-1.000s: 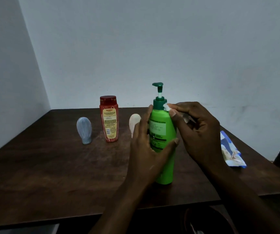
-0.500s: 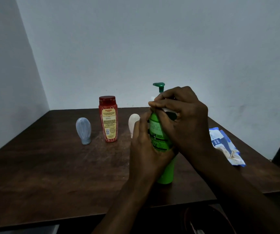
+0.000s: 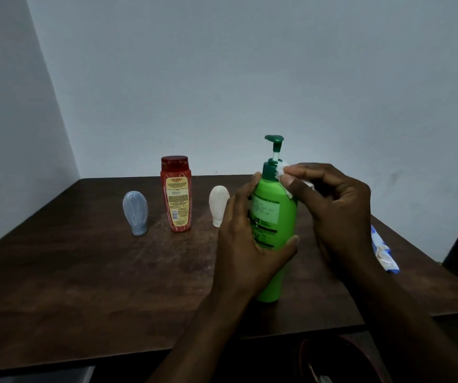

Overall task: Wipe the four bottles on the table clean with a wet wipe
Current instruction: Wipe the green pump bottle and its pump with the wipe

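Note:
A green pump bottle [image 3: 273, 214] stands upright near the front of the dark wooden table [image 3: 84, 272]. My left hand [image 3: 245, 244] grips its body from the left, thumb across the front. My right hand [image 3: 335, 211] pinches a white wet wipe [image 3: 283, 168] against the bottle's shoulder, just below the pump collar. Further back stand a red bottle [image 3: 175, 193], a small blue bottle [image 3: 135, 212] resting on its cap, and a small white bottle [image 3: 219, 205], also cap down and partly behind my left hand.
A blue and white wipes packet [image 3: 383, 254] lies at the table's right edge, partly hidden by my right forearm. White walls close the back and left. A dark round container [image 3: 332, 360] sits below the table's front edge.
My right hand has slid with the wipe from over the bottle's neck and front back to the right shoulder, uncovering the pump stem. My left hand keeps its grip.

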Demonstrator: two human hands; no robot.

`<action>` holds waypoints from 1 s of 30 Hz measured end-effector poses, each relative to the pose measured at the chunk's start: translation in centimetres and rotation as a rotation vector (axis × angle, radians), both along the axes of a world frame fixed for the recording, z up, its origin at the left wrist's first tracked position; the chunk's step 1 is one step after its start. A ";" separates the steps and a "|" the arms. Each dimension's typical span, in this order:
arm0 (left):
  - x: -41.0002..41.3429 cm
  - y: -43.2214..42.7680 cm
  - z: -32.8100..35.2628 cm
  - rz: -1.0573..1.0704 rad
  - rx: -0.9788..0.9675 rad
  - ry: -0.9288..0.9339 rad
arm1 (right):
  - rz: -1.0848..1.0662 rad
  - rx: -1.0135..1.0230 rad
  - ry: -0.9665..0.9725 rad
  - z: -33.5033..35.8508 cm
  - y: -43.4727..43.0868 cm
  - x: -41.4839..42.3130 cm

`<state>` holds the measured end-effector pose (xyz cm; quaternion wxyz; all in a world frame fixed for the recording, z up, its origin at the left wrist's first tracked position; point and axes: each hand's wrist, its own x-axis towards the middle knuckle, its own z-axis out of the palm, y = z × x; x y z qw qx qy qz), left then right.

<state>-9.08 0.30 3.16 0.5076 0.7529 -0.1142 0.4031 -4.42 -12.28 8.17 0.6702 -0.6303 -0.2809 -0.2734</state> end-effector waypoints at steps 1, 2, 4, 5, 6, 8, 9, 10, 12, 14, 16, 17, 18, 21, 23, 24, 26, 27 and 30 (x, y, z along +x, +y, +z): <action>-0.1 0.1 0.1 -0.013 0.003 0.008 | 0.044 0.046 0.067 0.1 0.1 0.1; -0.2 0.2 0.1 -0.029 0.005 0.015 | 0.094 0.096 0.140 0.2 0.3 0.1; -0.3 0.4 0.1 -0.065 0.003 0.026 | 0.178 0.176 0.275 0.4 0.7 0.1; -0.3 0.5 0.1 -0.081 -0.005 0.032 | 0.205 0.191 0.320 0.4 0.9 0.2; -0.4 0.6 0.1 -0.096 -0.014 0.038 | 0.228 0.197 0.357 0.5 1.0 0.3; -0.5 0.6 0.2 -0.121 -0.030 0.048 | 0.271 0.208 0.402 0.8 1.3 0.5; -0.4 0.7 0.1 -0.132 -0.035 0.047 | 0.292 0.207 0.416 0.9 1.4 0.6; -0.5 0.7 0.1 -0.138 -0.035 0.043 | 0.317 0.193 0.426 1.1 1.4 0.7; -0.4 0.8 -0.2 -0.125 -0.029 0.042 | 0.370 0.120 0.431 1.5 1.6 0.8; -0.3 0.8 -0.8 -0.105 -0.038 0.069 | 0.405 0.031 0.427 2.0 1.8 1.0; -0.3 0.7 -1.2 -0.113 -0.059 0.105 | 0.432 -0.050 0.440 2.7 1.8 1.1; -0.3 0.6 -1.4 -0.124 -0.059 0.114 | 0.440 -0.096 0.439 3.1 1.8 1.0; -0.3 0.7 -1.4 -0.134 -0.050 0.126 | 0.437 -0.150 0.434 3.4 1.8 0.9; 0.0 1.0 -1.4 -0.201 -0.032 0.188 | 0.462 -0.155 0.466 4.0 1.9 0.4; 0.1 1.2 -1.4 -0.246 -0.037 0.227 | 0.463 -0.080 0.501 4.0 1.9 0.4; 0.2 1.4 -1.4 -0.260 -0.044 0.241 | 0.447 -0.066 0.505 3.9 1.9 0.4; 0.3 1.5 -1.5 -0.282 -0.056 0.252 | 0.406 -0.032 0.495 3.2 1.8 0.4; 0.4 1.5 -1.5 -0.287 -0.050 0.255 | 0.369 -0.031 0.468 3.0 1.5 0.1; 0.3 1.3 -1.5 -0.298 -0.029 0.267 | 0.165 -0.151 0.315 1.6 0.3 -0.4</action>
